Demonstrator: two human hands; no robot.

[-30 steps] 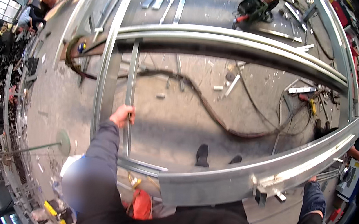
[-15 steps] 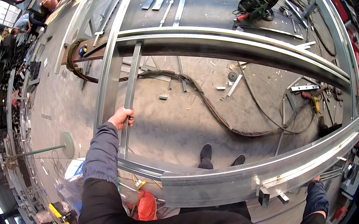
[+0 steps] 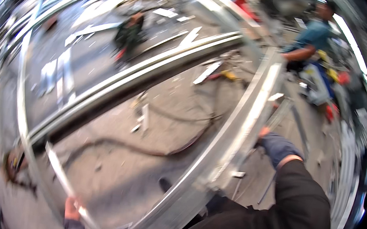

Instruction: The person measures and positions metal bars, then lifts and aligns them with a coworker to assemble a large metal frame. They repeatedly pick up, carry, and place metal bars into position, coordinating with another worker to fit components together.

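A large silver metal frame [image 3: 146,63] is in front of me, smeared by motion. My left hand [image 3: 72,209], at the lower left, is wrapped round a slim square metal tube [image 3: 59,170] inside the frame. On the other side, my right hand [image 3: 265,132] is at the outer face of the wide near beam [image 3: 193,183]. A short tube [image 3: 279,113] juts out close to that hand. Sleeve and blur hide most of the right fingers, so their grip does not show.
Another person [image 3: 312,36] in a teal shirt stands at the upper right, an arm reaching to the frame's corner. Within the frame a dark cable [image 3: 128,144] crosses the floor among metal offcuts [image 3: 207,72]. A dark green machine [image 3: 129,33] sits beyond the far beam.
My view has swung right, so the frame appears tilted and blurred. The person in teal now shows more fully. My left hand still holds the slim tube; my right remains by the near beam.
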